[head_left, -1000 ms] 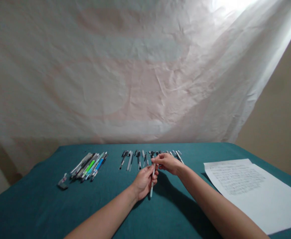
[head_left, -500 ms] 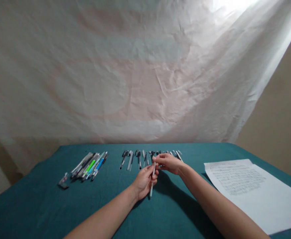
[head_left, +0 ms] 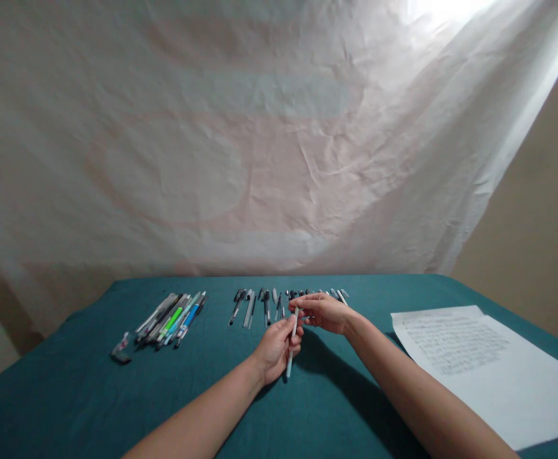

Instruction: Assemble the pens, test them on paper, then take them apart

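Note:
My left hand is wrapped round a slim pale pen, which stands tilted with its lower end below my fist. At the pen's upper end, my right hand has its thumb and fingers pinched together; they partly hide that end. Just beyond both hands lies a row of pens, mostly black, grey and clear, some behind my right fingers.
To the left, a bundle of pens with green and blue ones lies beside a small crumpled eraser-like item. Sheets of paper with writing cover the right side of the green cloth. A pale sheet hangs behind.
My right fingers have shifted slightly left at the top of the pen. My left hand and the pen have hardly moved.

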The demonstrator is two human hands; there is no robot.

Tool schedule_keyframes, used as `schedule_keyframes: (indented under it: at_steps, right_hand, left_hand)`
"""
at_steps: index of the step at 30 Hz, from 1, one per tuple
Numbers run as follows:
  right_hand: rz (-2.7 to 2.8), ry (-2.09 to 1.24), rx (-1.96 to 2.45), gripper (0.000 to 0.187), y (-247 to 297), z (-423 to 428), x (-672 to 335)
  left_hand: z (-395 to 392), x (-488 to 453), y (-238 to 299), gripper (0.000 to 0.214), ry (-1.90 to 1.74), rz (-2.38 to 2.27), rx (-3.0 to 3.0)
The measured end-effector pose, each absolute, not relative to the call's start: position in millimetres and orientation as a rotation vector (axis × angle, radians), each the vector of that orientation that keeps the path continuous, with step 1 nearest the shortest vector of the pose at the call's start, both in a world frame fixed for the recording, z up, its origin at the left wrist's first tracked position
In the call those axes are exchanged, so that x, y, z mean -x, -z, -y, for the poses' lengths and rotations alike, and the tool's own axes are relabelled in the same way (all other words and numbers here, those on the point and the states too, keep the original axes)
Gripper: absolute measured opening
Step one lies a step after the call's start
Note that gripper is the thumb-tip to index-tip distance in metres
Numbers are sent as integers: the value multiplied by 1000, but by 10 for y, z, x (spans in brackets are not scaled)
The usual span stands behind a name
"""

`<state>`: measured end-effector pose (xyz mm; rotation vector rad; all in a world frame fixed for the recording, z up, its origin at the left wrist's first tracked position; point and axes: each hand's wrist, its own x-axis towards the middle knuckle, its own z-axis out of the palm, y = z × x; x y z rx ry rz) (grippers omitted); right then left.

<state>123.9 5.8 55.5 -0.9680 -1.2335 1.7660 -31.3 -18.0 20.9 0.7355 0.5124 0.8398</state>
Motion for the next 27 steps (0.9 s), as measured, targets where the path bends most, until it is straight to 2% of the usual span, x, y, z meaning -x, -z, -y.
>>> schedule_keyframes:
  at_steps: [8, 27]
  right_hand:
    - [1305, -1549, 1126, 30, -531, -66, -1171]
    - [1267, -1780, 933, 26, -611, -35, -1236]
  left_hand:
    - [195, 312, -221, 21, -837, -517, -751]
    - [210, 316, -261, 20, -835, -501, -735]
